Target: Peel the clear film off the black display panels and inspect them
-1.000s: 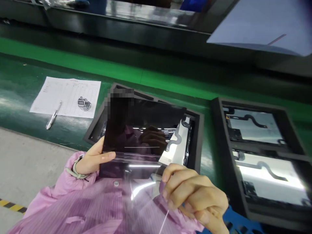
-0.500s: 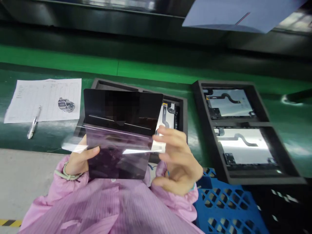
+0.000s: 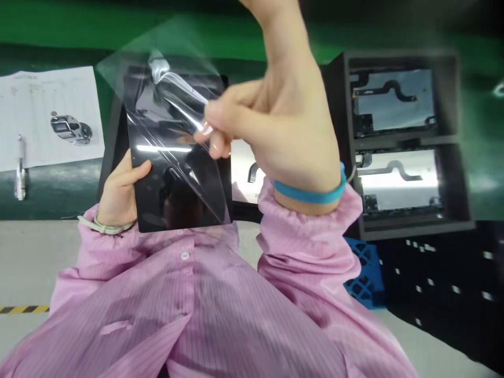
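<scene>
My left hand (image 3: 122, 191) grips a black glass display panel (image 3: 173, 194) by its left edge, thumb on the front face. The panel is tilted toward me above a dark foam tray. A clear protective film (image 3: 173, 100) lies creased and lifted across the panel's upper part, its loose area reaching past the top left corner. My right hand (image 3: 283, 121) is over the panel's right side, palm bent inward, pinching the film between thumb and fingers. Part of the film still touches the panel towards the lower right.
Behind the panel a foam tray (image 3: 112, 139) holds another display. A two-slot foam tray (image 3: 417, 231) at right holds two displays with flex cables. A printed sheet (image 3: 27, 105), a tally counter (image 3: 71, 129) and a pen (image 3: 20, 168) lie left. A blue crate (image 3: 364, 273) stands lower right.
My right hand has moved from the panel's right edge up over it, closing on the film and lifting it away upward. The left hand keeps holding the panel; the view has shifted.
</scene>
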Action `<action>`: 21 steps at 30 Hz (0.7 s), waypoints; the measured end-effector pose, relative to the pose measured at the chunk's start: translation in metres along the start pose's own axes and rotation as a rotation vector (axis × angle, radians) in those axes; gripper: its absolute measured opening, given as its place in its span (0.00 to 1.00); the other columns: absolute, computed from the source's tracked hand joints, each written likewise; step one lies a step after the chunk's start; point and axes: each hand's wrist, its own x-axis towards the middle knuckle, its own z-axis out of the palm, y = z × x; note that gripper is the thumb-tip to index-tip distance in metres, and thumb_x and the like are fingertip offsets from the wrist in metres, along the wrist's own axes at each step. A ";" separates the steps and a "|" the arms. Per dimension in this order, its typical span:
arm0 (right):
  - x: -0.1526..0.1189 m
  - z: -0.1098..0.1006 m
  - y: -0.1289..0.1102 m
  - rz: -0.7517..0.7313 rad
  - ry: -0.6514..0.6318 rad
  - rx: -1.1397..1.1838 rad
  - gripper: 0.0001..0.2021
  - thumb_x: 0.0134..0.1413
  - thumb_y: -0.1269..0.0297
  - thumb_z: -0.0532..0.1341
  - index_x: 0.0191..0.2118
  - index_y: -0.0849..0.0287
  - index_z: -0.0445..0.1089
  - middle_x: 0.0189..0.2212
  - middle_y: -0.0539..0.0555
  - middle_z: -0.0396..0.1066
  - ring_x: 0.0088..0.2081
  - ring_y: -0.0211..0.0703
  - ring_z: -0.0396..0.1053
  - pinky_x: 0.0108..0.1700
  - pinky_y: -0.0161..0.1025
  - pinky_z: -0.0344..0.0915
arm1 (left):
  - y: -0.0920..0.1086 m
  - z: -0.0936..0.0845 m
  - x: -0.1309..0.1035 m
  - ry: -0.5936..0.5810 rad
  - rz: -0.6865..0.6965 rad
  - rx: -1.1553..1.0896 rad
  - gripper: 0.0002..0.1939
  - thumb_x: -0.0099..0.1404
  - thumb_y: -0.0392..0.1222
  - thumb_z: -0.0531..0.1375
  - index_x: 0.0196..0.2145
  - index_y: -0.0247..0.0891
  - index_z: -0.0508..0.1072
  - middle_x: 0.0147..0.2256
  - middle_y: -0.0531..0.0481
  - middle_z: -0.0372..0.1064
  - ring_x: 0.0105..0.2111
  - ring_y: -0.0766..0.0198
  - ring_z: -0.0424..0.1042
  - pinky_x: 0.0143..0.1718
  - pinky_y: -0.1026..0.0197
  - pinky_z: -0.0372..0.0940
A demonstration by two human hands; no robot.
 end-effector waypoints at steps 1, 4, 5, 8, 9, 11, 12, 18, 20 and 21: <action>0.010 -0.001 0.003 0.059 -0.040 0.072 0.35 0.55 0.70 0.67 0.63 0.49 0.49 0.62 0.47 0.69 0.28 0.30 0.76 0.28 0.31 0.77 | 0.001 0.001 0.002 0.013 -0.010 0.010 0.21 0.67 0.26 0.58 0.54 0.39 0.75 0.43 0.49 0.81 0.60 0.53 0.73 0.65 0.46 0.67; 0.034 -0.002 0.014 0.275 -0.081 0.206 0.29 0.64 0.74 0.60 0.64 0.51 0.46 0.27 0.38 0.77 0.30 0.32 0.78 0.30 0.24 0.76 | 0.003 0.005 0.006 0.052 -0.016 0.049 0.20 0.68 0.26 0.56 0.53 0.39 0.75 0.41 0.51 0.81 0.60 0.54 0.72 0.64 0.47 0.68; 0.039 -0.002 0.017 0.308 -0.081 0.258 0.23 0.66 0.74 0.58 0.62 0.54 0.51 0.23 0.37 0.75 0.30 0.31 0.78 0.31 0.23 0.75 | 0.004 0.006 0.006 0.059 -0.016 0.066 0.19 0.68 0.26 0.56 0.53 0.40 0.75 0.41 0.52 0.81 0.59 0.55 0.73 0.63 0.47 0.69; 0.048 -0.003 0.026 0.351 -0.051 0.384 0.08 0.72 0.74 0.51 0.49 0.61 0.65 0.24 0.41 0.75 0.31 0.27 0.77 0.40 0.24 0.77 | 0.005 0.009 0.008 0.106 -0.042 0.099 0.21 0.69 0.27 0.54 0.54 0.45 0.75 0.42 0.55 0.81 0.56 0.58 0.74 0.61 0.52 0.71; 0.049 -0.004 0.029 0.400 -0.036 0.375 0.13 0.71 0.78 0.46 0.46 0.62 0.66 0.24 0.41 0.74 0.31 0.27 0.77 0.43 0.26 0.78 | 0.005 0.010 0.008 0.113 -0.047 0.093 0.23 0.70 0.27 0.53 0.55 0.46 0.74 0.42 0.56 0.81 0.56 0.58 0.75 0.60 0.52 0.72; 0.047 -0.009 0.033 0.428 -0.023 0.314 0.22 0.61 0.88 0.42 0.45 0.61 0.67 0.27 0.40 0.75 0.34 0.27 0.78 0.49 0.30 0.79 | 0.005 0.010 0.009 0.097 -0.046 0.074 0.24 0.70 0.28 0.53 0.57 0.47 0.73 0.42 0.56 0.81 0.56 0.58 0.75 0.60 0.52 0.72; 0.043 -0.013 0.034 0.378 -0.061 0.259 0.24 0.54 0.90 0.45 0.47 0.61 0.68 0.31 0.40 0.77 0.38 0.27 0.79 0.51 0.31 0.79 | 0.005 0.009 0.009 0.076 -0.042 0.068 0.23 0.70 0.28 0.53 0.57 0.47 0.73 0.41 0.56 0.81 0.55 0.58 0.75 0.60 0.51 0.72; -0.002 -0.029 0.023 0.037 -0.278 -0.504 0.37 0.46 0.76 0.67 0.64 0.48 0.66 0.62 0.50 0.68 0.63 0.47 0.66 0.64 0.41 0.71 | 0.005 0.011 0.012 0.103 -0.075 0.049 0.19 0.71 0.27 0.51 0.51 0.40 0.76 0.43 0.51 0.81 0.59 0.56 0.73 0.62 0.48 0.71; -0.019 -0.025 0.019 -0.002 -0.256 -0.732 0.35 0.49 0.74 0.69 0.63 0.44 0.69 0.68 0.53 0.60 0.70 0.57 0.55 0.70 0.53 0.63 | 0.003 0.012 0.013 0.110 -0.086 0.035 0.18 0.70 0.27 0.52 0.50 0.39 0.76 0.44 0.49 0.81 0.60 0.55 0.73 0.63 0.48 0.70; -0.027 -0.022 0.018 -0.025 -0.248 -0.807 0.31 0.51 0.72 0.69 0.61 0.42 0.72 0.71 0.52 0.55 0.73 0.61 0.49 0.71 0.59 0.60 | 0.003 0.012 0.013 0.116 -0.093 0.036 0.18 0.70 0.27 0.52 0.49 0.39 0.76 0.45 0.50 0.81 0.60 0.55 0.72 0.64 0.48 0.69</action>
